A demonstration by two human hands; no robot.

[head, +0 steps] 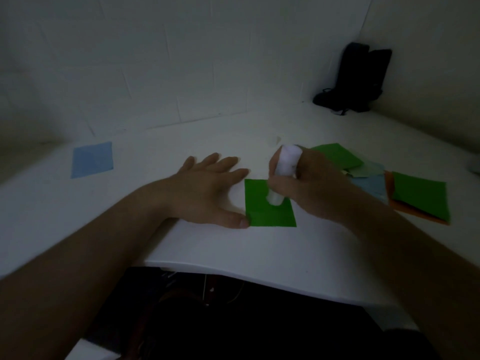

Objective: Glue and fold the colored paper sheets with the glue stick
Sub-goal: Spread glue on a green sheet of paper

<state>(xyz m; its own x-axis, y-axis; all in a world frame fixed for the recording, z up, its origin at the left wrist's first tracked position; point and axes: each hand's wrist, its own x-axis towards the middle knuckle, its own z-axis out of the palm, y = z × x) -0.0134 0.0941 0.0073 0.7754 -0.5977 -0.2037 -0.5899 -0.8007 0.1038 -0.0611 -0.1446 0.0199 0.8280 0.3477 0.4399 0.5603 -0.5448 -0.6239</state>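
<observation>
1. A pale blue square paper sheet (92, 159) lies alone at the far left of the white tabletop (233, 245), well apart from the work, probably set aside to stay free of glue.
2. The left hand (207, 183) lies flat with fingers spread; its thumb tip touches the near-left corner of the small green square paper sheet (270, 211), apparently pinning it so it cannot slide under the strokes.
3. The right hand (304, 183) curls around the white glue stick (284, 172), held nearly upright with its tip on the sheet's middle.
4. A loose pile of green, pale blue and orange paper sheets (415, 193) waits to the right, within easy reach.
5. Bare tabletop lies between the green sheet and the near edge, so there is room for folding.
6. A dark object (358, 79) stands in the far corner, out of the way.
</observation>
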